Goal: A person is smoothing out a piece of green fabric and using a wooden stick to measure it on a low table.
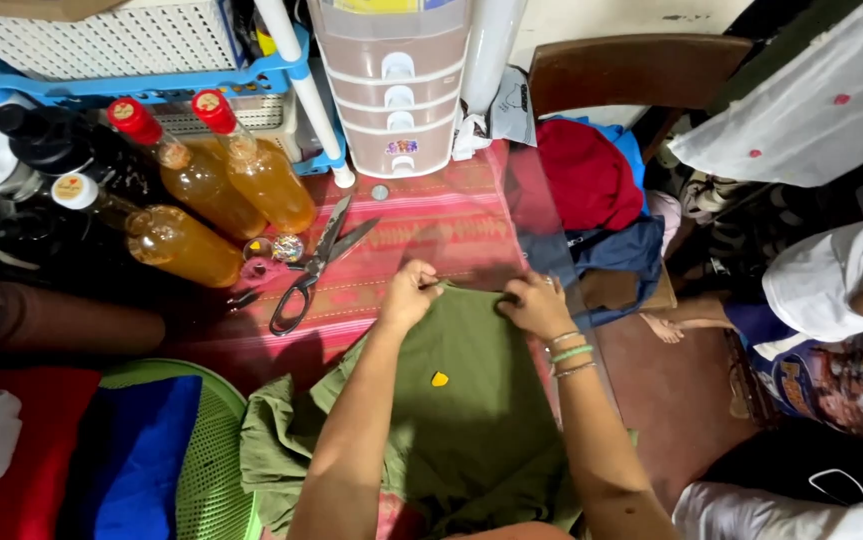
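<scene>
I am looking down on a green garment (451, 420) lying spread over a red striped cloth (421, 235) on the worktop. My left hand (408, 296) is closing on the garment's far edge, left of its middle, fingers curled into the fabric. My right hand (536, 303) is pinching the same edge just to the right, a small gap separating the two hands. Both are gripping the garment, which is stretching from them back toward me, between my forearms. A small yellow patch (439, 379) is showing on the garment, below the hands. Bangles (571, 353) are circling my right wrist. Scissors (316, 265) are lying on the cloth, up and left of my left hand, apart from it. Three bottles (211, 195) of amber liquid are lying beyond the scissors. A green basket (206, 460) is sitting at lower left, beside the garment. Folded red and blue clothes (591, 200) are lying to the upper right of my right hand.
</scene>
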